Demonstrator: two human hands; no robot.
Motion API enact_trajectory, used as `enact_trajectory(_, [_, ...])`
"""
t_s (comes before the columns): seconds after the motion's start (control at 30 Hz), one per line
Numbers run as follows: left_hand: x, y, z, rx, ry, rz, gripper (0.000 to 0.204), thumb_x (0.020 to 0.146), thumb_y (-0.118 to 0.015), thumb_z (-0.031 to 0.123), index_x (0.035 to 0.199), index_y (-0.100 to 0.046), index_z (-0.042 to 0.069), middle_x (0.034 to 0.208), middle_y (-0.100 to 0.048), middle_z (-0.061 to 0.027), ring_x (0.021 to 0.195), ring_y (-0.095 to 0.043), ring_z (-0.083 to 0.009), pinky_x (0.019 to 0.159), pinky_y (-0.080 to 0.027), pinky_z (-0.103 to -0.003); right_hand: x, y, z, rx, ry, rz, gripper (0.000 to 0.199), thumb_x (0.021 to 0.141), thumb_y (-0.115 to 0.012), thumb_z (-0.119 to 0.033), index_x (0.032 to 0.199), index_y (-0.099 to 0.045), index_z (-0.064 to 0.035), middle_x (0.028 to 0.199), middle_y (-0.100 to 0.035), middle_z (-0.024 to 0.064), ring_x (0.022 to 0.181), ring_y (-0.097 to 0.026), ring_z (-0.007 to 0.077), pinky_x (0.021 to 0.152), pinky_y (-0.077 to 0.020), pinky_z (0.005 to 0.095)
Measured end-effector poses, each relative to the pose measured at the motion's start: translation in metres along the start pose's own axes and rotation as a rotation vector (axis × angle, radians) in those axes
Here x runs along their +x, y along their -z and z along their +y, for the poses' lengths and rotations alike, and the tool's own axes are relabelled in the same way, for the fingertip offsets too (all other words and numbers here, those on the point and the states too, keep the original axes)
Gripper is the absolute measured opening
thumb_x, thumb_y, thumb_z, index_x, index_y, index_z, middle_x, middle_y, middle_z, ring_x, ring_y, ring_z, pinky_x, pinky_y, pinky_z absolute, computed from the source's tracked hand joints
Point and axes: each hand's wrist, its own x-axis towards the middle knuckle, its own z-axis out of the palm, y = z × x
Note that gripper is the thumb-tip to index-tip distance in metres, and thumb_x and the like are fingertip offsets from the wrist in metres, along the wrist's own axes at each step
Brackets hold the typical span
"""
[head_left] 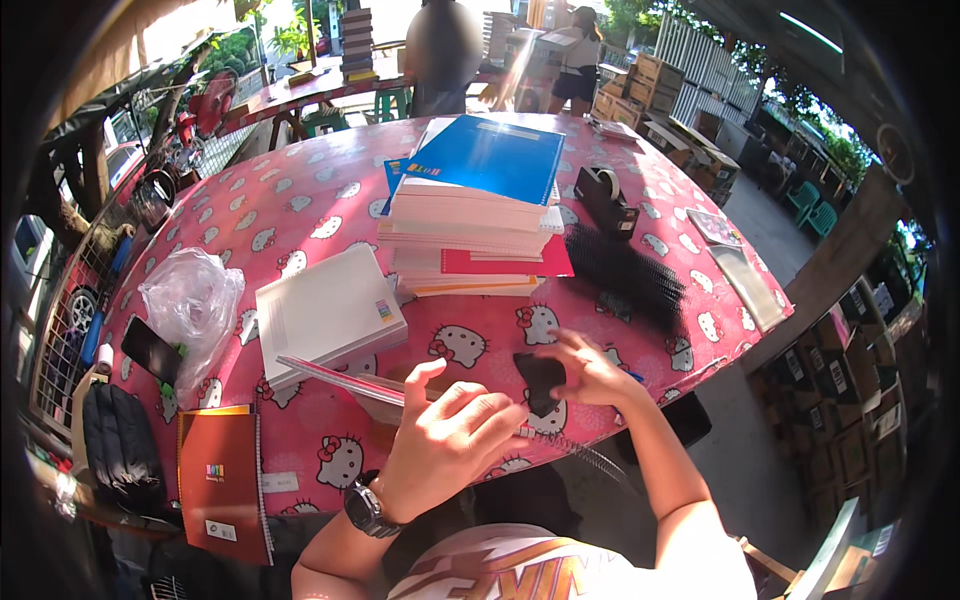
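My left hand (450, 440), with a black watch (368, 505) at its wrist, is closed against a thin notebook (345, 383) tilted up and seen nearly edge-on. A dark spiral binding coil (590, 458) trails from the notebook's right end past the table's near edge. My right hand (592, 370) is raised beside it, fingers spread and apart. Close to its fingertips lies a small black object (540, 385), whose kind I cannot make out. A stack of white-covered notebooks (325, 310) lies just beyond my left hand.
On the pink patterned tablecloth (330, 460) stand a tall notebook pile (480, 210), a tape dispenser (607, 205) and a heap of black coils (625, 275). At left are a plastic bag (195, 300), a phone (152, 350) and a brown notebook (222, 485). Two people stand beyond the table.
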Motion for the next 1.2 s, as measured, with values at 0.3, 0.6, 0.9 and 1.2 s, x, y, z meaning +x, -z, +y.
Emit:
enact_trajectory(0.3, [0.008,0.000,-0.006,-0.070,0.002,-0.020,0.025,0.075,-0.070,0.035,0.084,-0.060,0.014,0.076,-0.062,0.0043,0.081,-0.059,-0.0128,0.093,-0.030,-0.040,0.022,-0.027,0.004,0.005,0.152,-0.149,0.073,0.058,-0.079,-0.030,0.124,-0.051,-0.0146,0.140,-0.031,0.0218,0.129,-0.029,0.0428,0.103,-0.0311,0.0507])
enact_trajectory(0.6, [0.004,0.007,-0.009,0.070,0.104,0.047,0.038,0.065,-0.073,0.046,0.083,-0.062,0.014,0.086,-0.061,0.0018,0.099,-0.055,-0.0187,0.100,-0.021,-0.051,0.023,-0.046,-0.010,-0.032,0.140,0.111,0.061,0.062,-0.080,-0.041,0.112,-0.060,-0.0107,0.127,-0.047,0.0226,0.112,-0.048,0.0408,0.092,-0.0436,0.0454])
enact_trajectory(0.9, [-0.015,0.000,-0.037,0.066,0.233,0.090,0.036,0.064,-0.075,0.047,0.070,-0.062,0.014,0.074,-0.059,0.0014,0.086,-0.056,-0.0179,0.106,-0.013,-0.054,0.012,0.056,-0.094,0.667,0.115,-0.151,0.075,0.073,-0.059,-0.065,0.105,-0.063,0.0031,0.108,-0.058,0.0157,0.099,-0.054,0.0224,0.086,-0.0413,0.0340])
enact_trajectory(1.2, [-0.013,0.000,-0.038,0.099,0.262,0.147,0.036,0.063,-0.074,0.047,0.067,-0.064,0.013,0.081,-0.063,0.0033,0.091,-0.056,-0.0165,0.106,-0.011,-0.059,0.029,0.072,-0.100,0.801,0.059,-0.061,0.046,0.081,-0.059,-0.040,0.094,-0.066,0.0035,0.096,-0.062,0.0092,0.088,-0.055,0.0193,0.080,-0.0406,0.0308])
